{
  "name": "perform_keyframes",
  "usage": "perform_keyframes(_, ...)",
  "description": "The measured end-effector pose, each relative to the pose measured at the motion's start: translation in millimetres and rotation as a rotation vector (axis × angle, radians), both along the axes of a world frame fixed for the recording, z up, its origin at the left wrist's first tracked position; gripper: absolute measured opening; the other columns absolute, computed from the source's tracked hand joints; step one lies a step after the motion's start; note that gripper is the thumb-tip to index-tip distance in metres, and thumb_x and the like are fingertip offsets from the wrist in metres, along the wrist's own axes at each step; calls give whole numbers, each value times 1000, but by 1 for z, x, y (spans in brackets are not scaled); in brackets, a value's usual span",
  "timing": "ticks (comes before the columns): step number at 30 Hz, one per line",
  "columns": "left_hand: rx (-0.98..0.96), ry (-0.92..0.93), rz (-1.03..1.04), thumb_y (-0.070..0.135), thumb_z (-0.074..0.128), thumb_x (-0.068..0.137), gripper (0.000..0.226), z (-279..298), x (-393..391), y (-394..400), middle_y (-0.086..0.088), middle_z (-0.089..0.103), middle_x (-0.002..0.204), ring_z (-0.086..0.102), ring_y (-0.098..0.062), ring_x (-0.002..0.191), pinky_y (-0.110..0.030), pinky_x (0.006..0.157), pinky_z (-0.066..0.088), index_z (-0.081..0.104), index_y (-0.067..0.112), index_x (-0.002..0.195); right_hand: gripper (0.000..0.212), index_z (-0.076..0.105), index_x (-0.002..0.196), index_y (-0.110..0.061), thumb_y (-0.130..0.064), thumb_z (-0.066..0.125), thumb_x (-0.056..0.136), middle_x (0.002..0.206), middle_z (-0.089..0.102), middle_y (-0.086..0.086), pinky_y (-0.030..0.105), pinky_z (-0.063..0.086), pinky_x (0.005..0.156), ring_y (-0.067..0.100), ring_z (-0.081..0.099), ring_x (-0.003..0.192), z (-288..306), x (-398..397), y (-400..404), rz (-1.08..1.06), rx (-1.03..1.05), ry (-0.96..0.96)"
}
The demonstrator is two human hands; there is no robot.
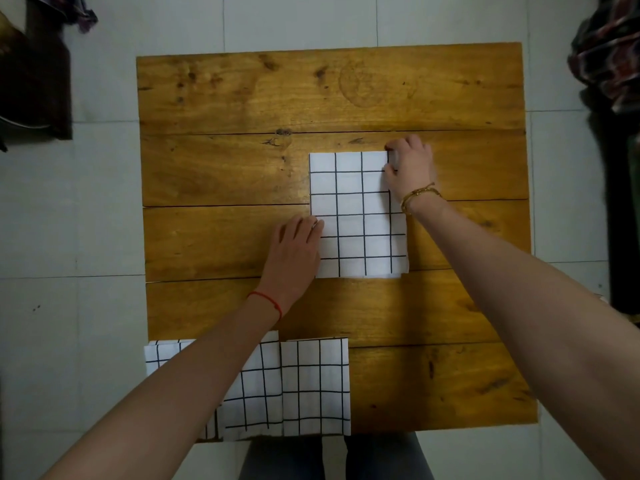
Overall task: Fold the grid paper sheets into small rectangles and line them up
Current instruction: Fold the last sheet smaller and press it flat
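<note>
Head view is showing a folded grid paper sheet [358, 216] lying flat at the centre of the wooden table [242, 98], a tall rectangle several layers thick. The right hand [410, 164] is curling its fingers over the sheet's upper right corner, pinching or pressing it there, while the left hand [298, 242] is resting with relaxed fingers on the sheet's left edge, steadying it. Judging by this, a further fold is being prepared or a crease is being set. The next move is likely calling for matched edges and a firm press along the fold. Two finished folded sheets [294, 386] are sitting side by side at the lower left of the frame, partly under the left forearm, touching each other.
</note>
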State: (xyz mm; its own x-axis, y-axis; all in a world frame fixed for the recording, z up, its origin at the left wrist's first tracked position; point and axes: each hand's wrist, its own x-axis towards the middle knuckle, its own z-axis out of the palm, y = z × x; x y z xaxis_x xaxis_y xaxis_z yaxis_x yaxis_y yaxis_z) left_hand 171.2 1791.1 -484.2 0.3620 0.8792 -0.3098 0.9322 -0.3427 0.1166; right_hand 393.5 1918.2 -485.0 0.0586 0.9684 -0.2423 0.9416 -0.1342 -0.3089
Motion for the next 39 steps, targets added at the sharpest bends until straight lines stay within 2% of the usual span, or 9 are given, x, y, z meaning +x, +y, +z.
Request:
perform_keyframes(7, -4, -93, 49, 20, 50, 94, 46, -1, -1, 1, -8, 48, 137, 42, -27, 128, -43, 107, 37, 46, 13, 138, 27, 53, 114, -7, -10, 53, 88, 119, 51, 14, 33, 37, 93, 29, 43, 113, 3, -2, 5, 10, 2, -5)
perform_keyframes(14, -30, -347, 419, 20, 50, 96, 33, 3, 11, 7, -7, 52, 121, 46, -21, 110, -31, 95, 43, 51, 12, 128, 28, 52, 109, -5, -18, 61, 87, 116, 51, 13, 36, 47, 90, 26, 52, 105, 12, 4, -26, -425, -44, 86)
perform_keyframes(18, -28, -365, 564, 22, 56, 94, 26, 4, 18, 14, -5, 55, 112, 48, -18, 103, -26, 86, 41, 56, 12, 118, 13, 60, 91, -13, -25, 58, 87, 104, 60, 10, 34, 50, 69, 24, 59, 88, 8, 10, -55, -496, -137, 102)
perform_keyframes(21, -57, -414, 655, 20, 60, 91, 21, 1, 23, 17, -6, 57, 103, 52, -20, 97, -31, 83, 47, 56, 10, 109, 12, 60, 83, -16, -27, 59, 85, 96, 63, 8, 28, 44, 61, 21, 60, 79, 7, 8, -73, -513, -170, 115)
perform_keyframes(24, -85, -457, 759, 18, 64, 87, 17, -5, 26, 21, -6, 59, 96, 55, -23, 91, -37, 78, 51, 56, 11, 101, 15, 63, 88, -11, -25, 60, 85, 89, 66, 6, 27, 42, 59, 20, 61, 78, 4, 4, -86, -537, -204, 137)
perform_keyframes(28, -163, -500, 881, 17, 66, 84, 12, -9, 28, 28, -8, 63, 97, 59, -24, 92, -40, 78, 54, 57, 15, 92, 15, 61, 93, -9, -22, 62, 84, 95, 64, 8, 27, 38, 60, 19, 54, 76, 1, 1, -90, -579, -216, 182)
perform_keyframes(31, -186, -561, 953, 12, 65, 81, 9, -9, 29, 31, -8, 65, 98, 62, -22, 92, -37, 80, 55, 58, 17, 85, 7, 58, 86, -12, -17, 62, 83, 94, 62, 7, 26, 37, 62, 18, 53, 75, 3, 0, -90, -618, -210, 252)
perform_keyframes(36, -210, -679, 995, 9, 69, 81, 12, -4, 27, 31, -1, 67, 87, 59, -7, 75, -22, 72, 54, 66, 7, 93, 6, 57, 82, -12, -13, 62, 83, 77, 56, 0, 16, 34, 52, 12, 51, 70, 12, 4, -92, -649, -173, 419)
perform_keyframes(39, -299, -750, 1080, 15, 77, 77, 26, -2, 23, 31, 3, 63, 80, 59, -7, 76, -22, 72, 52, 63, 9, 98, 8, 57, 83, -12, -12, 65, 81, 68, 52, -5, 20, 39, 60, 13, 52, 71, 15, 7, -94, -697, -172, 490)
